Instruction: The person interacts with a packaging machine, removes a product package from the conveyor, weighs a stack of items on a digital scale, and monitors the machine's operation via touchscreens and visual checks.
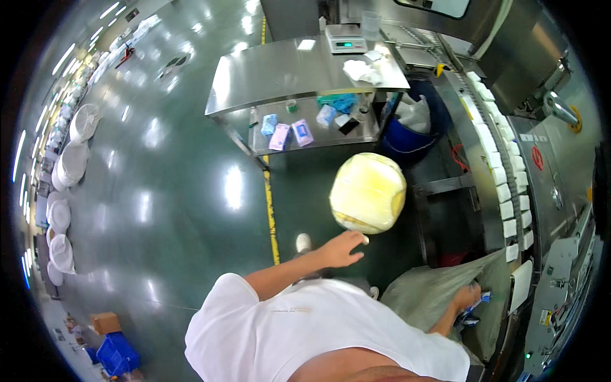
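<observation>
My left hand [344,249] hangs in front of me, its fingers loosely bent and apart, with nothing plainly held. Just beyond it is a rounded yellow stool seat or bundle [368,192] wrapped in clear plastic; I cannot tell whether the fingertips touch it. To my right, a large grey-green sack [414,294] lies spread with its mouth open. My right hand [466,297] is inside that opening, fingers curled on a small blue-and-white packet [485,297]. More blue packets [470,321] show below the hand, partly hidden by the sack.
A conveyor [480,140] carrying white blocks runs along the right, beside metal machinery [560,293]. Ahead stands a steel table [267,79] with a scale [345,39] and packs on its lower shelf. A blue bin [407,143] stands beside it. Yellow tape [270,210] marks the green floor.
</observation>
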Available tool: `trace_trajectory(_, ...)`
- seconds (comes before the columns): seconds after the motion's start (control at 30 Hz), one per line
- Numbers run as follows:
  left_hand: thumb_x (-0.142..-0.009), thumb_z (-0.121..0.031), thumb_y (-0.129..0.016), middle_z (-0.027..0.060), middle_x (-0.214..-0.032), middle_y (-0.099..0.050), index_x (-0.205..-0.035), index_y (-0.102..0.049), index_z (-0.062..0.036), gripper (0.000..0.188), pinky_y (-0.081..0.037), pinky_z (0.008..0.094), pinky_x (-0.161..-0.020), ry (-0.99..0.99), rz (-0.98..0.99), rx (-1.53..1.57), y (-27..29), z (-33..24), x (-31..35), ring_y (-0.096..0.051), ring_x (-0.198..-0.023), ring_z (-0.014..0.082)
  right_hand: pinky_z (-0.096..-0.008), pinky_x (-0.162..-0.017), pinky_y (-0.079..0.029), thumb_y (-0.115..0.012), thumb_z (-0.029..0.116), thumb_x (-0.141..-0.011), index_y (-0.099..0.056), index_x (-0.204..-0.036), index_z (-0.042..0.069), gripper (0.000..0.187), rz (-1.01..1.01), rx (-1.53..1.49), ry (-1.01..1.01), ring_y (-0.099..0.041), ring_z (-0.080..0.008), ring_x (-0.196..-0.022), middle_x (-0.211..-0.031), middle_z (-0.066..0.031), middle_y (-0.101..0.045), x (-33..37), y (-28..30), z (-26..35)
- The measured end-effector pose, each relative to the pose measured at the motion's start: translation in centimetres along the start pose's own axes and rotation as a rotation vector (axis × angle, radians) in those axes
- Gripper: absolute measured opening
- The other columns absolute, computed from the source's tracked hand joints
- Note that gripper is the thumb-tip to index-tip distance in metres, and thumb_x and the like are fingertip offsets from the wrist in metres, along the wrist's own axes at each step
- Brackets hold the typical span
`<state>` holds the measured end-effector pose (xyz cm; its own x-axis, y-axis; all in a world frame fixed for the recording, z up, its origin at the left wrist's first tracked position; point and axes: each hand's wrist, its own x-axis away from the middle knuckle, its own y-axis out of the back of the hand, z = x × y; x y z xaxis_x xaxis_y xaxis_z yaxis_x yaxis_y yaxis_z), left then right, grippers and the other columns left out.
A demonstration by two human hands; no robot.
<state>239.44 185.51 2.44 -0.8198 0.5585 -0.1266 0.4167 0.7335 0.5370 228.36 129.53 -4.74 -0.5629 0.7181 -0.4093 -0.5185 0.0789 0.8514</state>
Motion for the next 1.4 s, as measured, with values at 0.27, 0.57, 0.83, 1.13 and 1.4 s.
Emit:
trace_trajectory(0.27, -0.083, -0.009, -0.074, 0.0141, -0.114, -0.059, -0.117, -0.06, -0.0018, 0.038, -0.05, 0.0364, -0.09, 0.088, -0.332, -0.029, 18.8, 6.4, -0.7, -0.06, -0.104, 0.0296, -0.0369, -0.099, -0.048, -0.062, 0.005, -0.09, -0.051, -0.138, 0.001, 0.05, 0.686, -0.718, 0.345, -0.061, -0.0301, -0.119, -0.132, -0.0199, -0.06, 6.8, -10.0, 46.2)
trace_trajectory(0.57, -0.08, -0.009, -0.078, 0.0121, -0.118, -0.056, -0.127, -0.054, -0.0037, 0.053, -0.05, 0.0347, -0.09, 0.225, -0.384, -0.126, 32.1, 14.8, -8.1, -0.058, -0.108, 0.0268, -0.0381, -0.094, -0.05, -0.063, 0.014, -0.091, -0.049, -0.139, 0.004, 0.052, 0.709, -0.995, 0.4, -0.063, -0.0304, -0.112, -0.131, -0.0215, -0.059, -1.7, -24.0, 73.6)
trace_trajectory(0.83, -0.067, -0.024, -0.089, 0.0279, -0.145, -0.035, -0.148, -0.025, 0.0043, 0.108, -0.032, 0.0475, -0.114, 0.187, -0.325, -0.251, 36.5, 25.8, -32.3, -0.034, -0.138, 0.0429, -0.0452, -0.11, -0.033, -0.049, 0.014, -0.093, -0.051, -0.136, 0.0, 0.045, 0.492, -0.964, 0.27, -0.048, -0.0411, -0.126, -0.136, -0.0232, -0.054, -6.4, -36.0, 83.2)
trace_trajectory(1.13, -0.06, -0.025, -0.091, 0.0266, -0.147, -0.034, -0.145, -0.033, 0.0024, 0.107, -0.034, 0.0514, -0.112, 0.16, -0.162, -0.306, 38.5, 31.4, -48.0, -0.033, -0.136, 0.0477, -0.0406, -0.109, -0.035, -0.045, 0.013, -0.1, -0.059, -0.127, 0.0, 0.034, 0.732, -1.153, 0.184, -0.054, -0.0335, -0.12, -0.128, -0.0177, -0.063, -5.8, -33.6, 86.1)
trace_trajectory(1.4, -0.066, -0.018, -0.085, 0.0214, -0.144, -0.042, -0.146, -0.033, -0.0034, 0.096, -0.037, 0.0474, -0.111, 0.038, -0.06, -0.158, 44.4, 35.3, -46.4, -0.039, -0.136, 0.0395, -0.0368, -0.111, -0.033, -0.048, 0.01, -0.098, -0.05, -0.142, 0.006, 0.044, 0.907, -1.12, 0.191, -0.047, -0.0285, -0.128, -0.141, -0.016, -0.052, -3.5, -32.1, 88.3)
